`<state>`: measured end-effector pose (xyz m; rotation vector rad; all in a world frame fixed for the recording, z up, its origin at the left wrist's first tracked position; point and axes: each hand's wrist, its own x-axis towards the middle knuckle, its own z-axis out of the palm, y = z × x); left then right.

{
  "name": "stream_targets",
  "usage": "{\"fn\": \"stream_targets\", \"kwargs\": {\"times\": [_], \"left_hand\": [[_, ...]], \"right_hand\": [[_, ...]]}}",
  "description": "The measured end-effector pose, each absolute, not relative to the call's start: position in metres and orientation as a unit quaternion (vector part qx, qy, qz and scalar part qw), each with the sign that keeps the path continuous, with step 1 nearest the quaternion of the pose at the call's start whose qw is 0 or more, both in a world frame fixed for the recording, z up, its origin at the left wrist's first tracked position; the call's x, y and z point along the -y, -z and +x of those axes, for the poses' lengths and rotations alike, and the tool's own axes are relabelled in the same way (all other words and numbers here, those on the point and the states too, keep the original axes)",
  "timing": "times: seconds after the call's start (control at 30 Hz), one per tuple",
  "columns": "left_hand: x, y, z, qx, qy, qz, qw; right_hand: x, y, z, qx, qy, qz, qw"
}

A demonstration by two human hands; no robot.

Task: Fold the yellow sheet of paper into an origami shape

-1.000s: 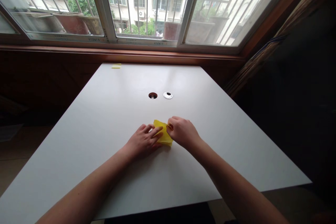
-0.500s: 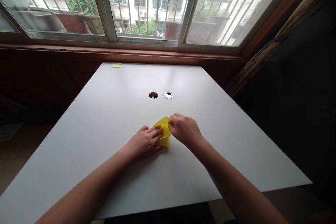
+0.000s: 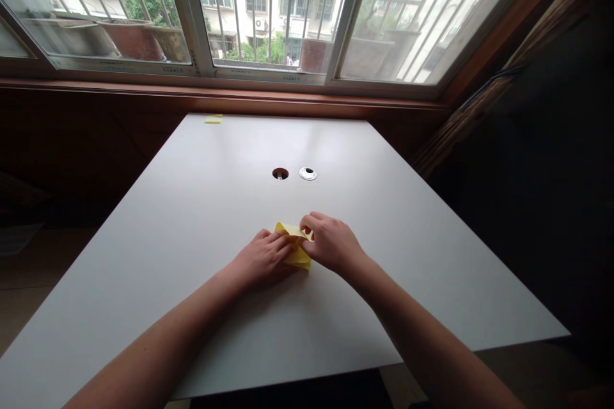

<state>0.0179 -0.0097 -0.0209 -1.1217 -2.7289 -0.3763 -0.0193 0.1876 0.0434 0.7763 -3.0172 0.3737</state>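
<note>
A piece of folded yellow paper (image 3: 299, 258) lies near the middle of the white table, between my two hands. My left hand (image 3: 263, 259) holds it down from the left, its fingers resting over the folds. From the right, my right hand (image 3: 333, 239) pinches a raised flap of the paper between thumb and fingers. The flap's paler side shows at the top. My fingers cover part of the paper, so its full shape is hidden.
The white tabletop (image 3: 192, 204) has a round hole (image 3: 281, 174), with a white ring-shaped cover (image 3: 307, 174) beside it. A small yellow strip (image 3: 213, 119) lies at the far left edge. Barred windows (image 3: 268, 13) stand behind the table; a dark curtain (image 3: 484, 96) hangs at the right.
My right hand has shifted slightly left and down, bending the flap over toward my left fingers. My left hand stays nearly in place.
</note>
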Motion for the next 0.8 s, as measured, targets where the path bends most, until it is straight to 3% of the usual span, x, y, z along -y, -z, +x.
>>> {"fn": "stream_targets", "kwargs": {"times": [0.33,0.67,0.8], "left_hand": [[0.016,0.015,0.016,0.914,0.171,-0.364,0.043],[0.042,0.017,-0.001,0.880,0.246,-0.407,0.005],[0.043,0.031,-0.004,0.889,0.280,-0.361,0.042]], "right_hand": [[-0.215,-0.036,-0.036,0.876,-0.348,0.303,-0.145],[-0.226,0.005,-0.036,0.833,-0.313,0.455,-0.029],[-0.225,0.014,-0.033,0.792,-0.331,0.512,0.016]]}}
